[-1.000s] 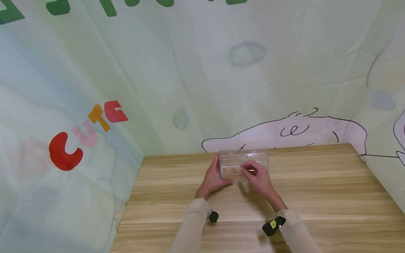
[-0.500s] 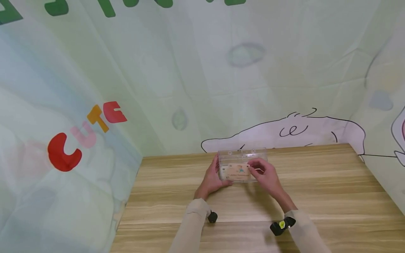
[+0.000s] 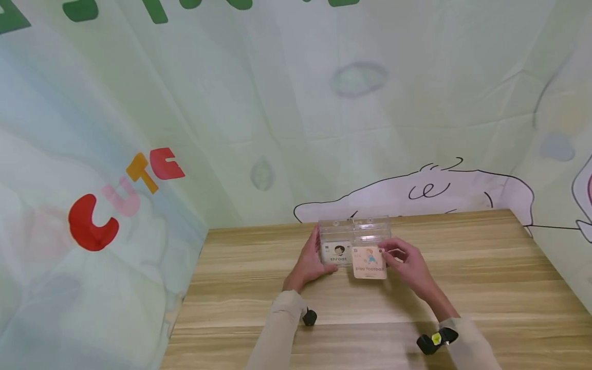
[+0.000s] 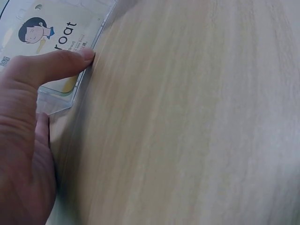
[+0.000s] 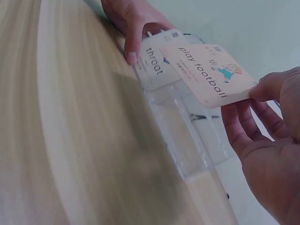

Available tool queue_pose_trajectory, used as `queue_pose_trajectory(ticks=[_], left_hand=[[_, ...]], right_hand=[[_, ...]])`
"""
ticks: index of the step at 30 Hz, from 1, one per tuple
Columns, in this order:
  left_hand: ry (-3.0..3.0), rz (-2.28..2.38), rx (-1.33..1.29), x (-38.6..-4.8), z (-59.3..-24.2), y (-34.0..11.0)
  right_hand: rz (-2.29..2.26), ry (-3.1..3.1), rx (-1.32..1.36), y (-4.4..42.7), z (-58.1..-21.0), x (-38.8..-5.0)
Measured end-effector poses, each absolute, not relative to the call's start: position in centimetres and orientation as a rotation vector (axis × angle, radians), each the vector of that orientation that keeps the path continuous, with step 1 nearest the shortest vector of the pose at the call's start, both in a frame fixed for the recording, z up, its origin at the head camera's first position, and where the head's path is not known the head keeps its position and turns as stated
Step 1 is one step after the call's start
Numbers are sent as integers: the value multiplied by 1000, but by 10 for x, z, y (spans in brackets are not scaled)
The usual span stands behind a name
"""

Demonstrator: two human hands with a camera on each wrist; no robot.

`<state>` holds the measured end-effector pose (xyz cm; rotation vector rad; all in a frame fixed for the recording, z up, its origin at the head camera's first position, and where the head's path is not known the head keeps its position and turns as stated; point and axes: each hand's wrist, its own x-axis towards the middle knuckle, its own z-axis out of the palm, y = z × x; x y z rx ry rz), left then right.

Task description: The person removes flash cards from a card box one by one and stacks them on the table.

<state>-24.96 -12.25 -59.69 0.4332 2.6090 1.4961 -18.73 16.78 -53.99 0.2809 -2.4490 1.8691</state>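
A clear plastic box point(image 3: 372, 228) with side-by-side compartments stands near the table's back edge. In its left compartment lies a card point(image 3: 337, 254) printed "throat"; the right wrist view shows the other compartment point(image 5: 183, 140) with no card in it. My left hand point(image 3: 306, 263) grips the box's left end, thumb along the front edge, fingers behind the side. My right hand point(image 3: 409, 267) pinches a pinkish "play football" card point(image 3: 369, 263) by its right edge between thumb and fingers. In the right wrist view that card hovers over the box, tilted, apart from the "throat" card.
The wood-grain table point(image 3: 259, 308) spreads in front of and beside the box. A printed cloth backdrop point(image 3: 277, 128) rises right behind the table's back edge and along both sides. Small black devices point(image 3: 437, 340) sit on both wrists.
My right hand has moved right, drawing the "play football" card off the left compartment to before the right one. The "throat" card is now uncovered. My left hand has stayed on the box.
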Motion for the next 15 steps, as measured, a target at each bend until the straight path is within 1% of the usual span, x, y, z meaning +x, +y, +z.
queue_pose_trajectory(ticks=[8,15], left_hand=[[2604,1484,466,-250,-596,-123],[2605,1469,479,-250,-596,-124]], right_hand=[[1959,-2539,159,191,-555,-172],[1865,-2699,106,203,-565,-160]])
